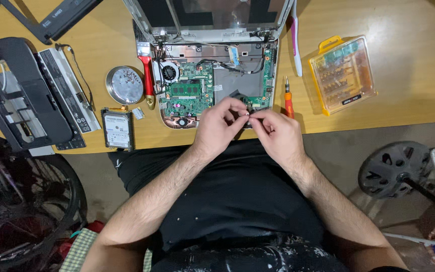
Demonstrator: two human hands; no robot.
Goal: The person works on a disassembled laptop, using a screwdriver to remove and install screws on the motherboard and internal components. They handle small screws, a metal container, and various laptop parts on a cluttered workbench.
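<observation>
Here, the left hand [221,123] and right hand [273,130] pinch a small dark part [242,120] together (too tiny to tell what) over the open laptop [212,83]; an orange screwdriver [288,100] lies just beside. A bit case [343,74] sits near.

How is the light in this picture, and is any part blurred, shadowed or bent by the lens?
Head view: warm, even light on the wooden table; soft shadow under the left hand and right hand; mild glare on the round metal dish; the opened laptop is sharp; table edges curve slightly from the wide lens; the floor at lower left is dim.
</observation>
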